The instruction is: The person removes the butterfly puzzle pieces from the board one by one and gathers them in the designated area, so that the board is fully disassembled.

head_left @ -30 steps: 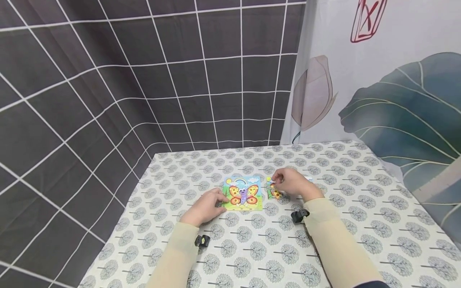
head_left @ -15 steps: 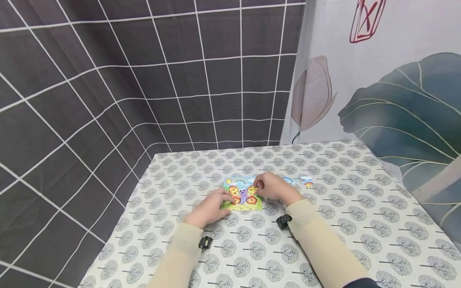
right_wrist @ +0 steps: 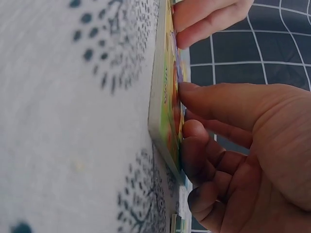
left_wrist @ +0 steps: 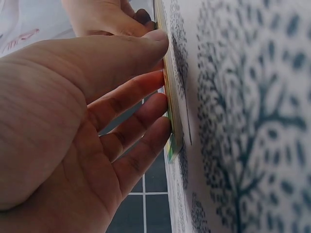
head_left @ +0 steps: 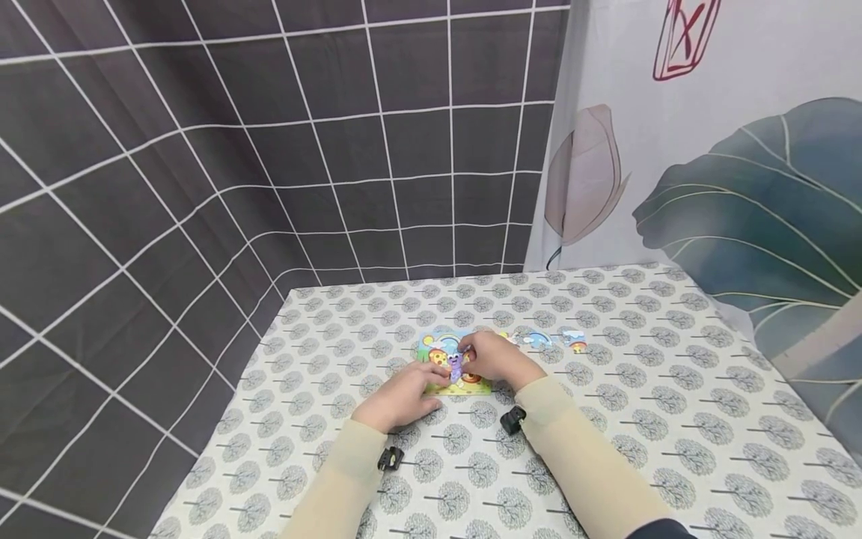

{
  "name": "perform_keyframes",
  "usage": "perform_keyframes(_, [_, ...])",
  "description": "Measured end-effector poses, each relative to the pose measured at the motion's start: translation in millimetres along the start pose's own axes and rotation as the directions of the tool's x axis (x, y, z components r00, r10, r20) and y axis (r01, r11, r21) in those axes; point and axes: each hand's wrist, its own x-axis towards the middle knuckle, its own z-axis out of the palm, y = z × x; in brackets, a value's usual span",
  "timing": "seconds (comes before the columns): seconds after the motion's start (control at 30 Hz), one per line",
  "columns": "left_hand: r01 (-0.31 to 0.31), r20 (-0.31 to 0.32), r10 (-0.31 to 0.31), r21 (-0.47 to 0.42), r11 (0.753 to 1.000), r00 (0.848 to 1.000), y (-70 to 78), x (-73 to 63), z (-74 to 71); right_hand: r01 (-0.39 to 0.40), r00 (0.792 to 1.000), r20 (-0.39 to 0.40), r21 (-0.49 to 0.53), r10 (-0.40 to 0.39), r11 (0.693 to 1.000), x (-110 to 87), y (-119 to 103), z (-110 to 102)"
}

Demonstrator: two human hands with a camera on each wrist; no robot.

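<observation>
A flat butterfly puzzle board (head_left: 465, 388) lies on the cloth, with a purple body and orange-yellow wings printed on it. My left hand (head_left: 402, 397) lies at its left side. In the left wrist view, the thumb is at the near edge and straight fingers (left_wrist: 153, 131) touch the board's face. My right hand (head_left: 498, 359) is over the right half of the picture, its fingers curled. In the right wrist view, its thumb and fingertips pinch a puzzle piece (right_wrist: 177, 109) right down at the board's surface; the fingers hide much of the piece.
Loose puzzle pieces lie right of the board: a blue rainbow piece (head_left: 539, 340), another with an orange arc (head_left: 575, 342), and a yellow bit (head_left: 503, 335) partly behind my right hand. A tree-print cloth (head_left: 471, 453) covers the table. A dark grid curtain (head_left: 337, 150) hangs behind.
My right hand has moved left from the loose pieces onto the board's right half, uncovering the two rainbow pieces. My left hand has slid slightly right, its fingers further over the board.
</observation>
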Motion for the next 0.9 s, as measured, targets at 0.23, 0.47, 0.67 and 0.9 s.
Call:
perform_keyframes(0.23, [-0.002,0.005,0.002,0.022,1.000,1.000,3.5,-1.9,-1.4,0.007,1.000,0.003,0.007,-0.007,1.000,-0.5,0.7,1.7])
perform_keyframes(0.47, [-0.003,0.004,0.003,0.020,1.000,1.000,1.1,-1.9,0.0,-0.004,1.000,-0.007,0.005,0.004,1.000,1.5,0.8,4.1])
perform_keyframes(0.67, [-0.008,0.006,0.008,0.029,1.000,1.000,0.0,-2.4,0.2,-0.010,1.000,-0.016,0.001,0.010,1.000,1.7,0.3,5.2])
perform_keyframes(0.9, [-0.001,0.006,0.000,0.025,1.000,1.000,-1.0,-1.1,0.4,-0.015,1.000,-0.021,-0.021,0.015,1.000,3.1,-0.6,4.1])
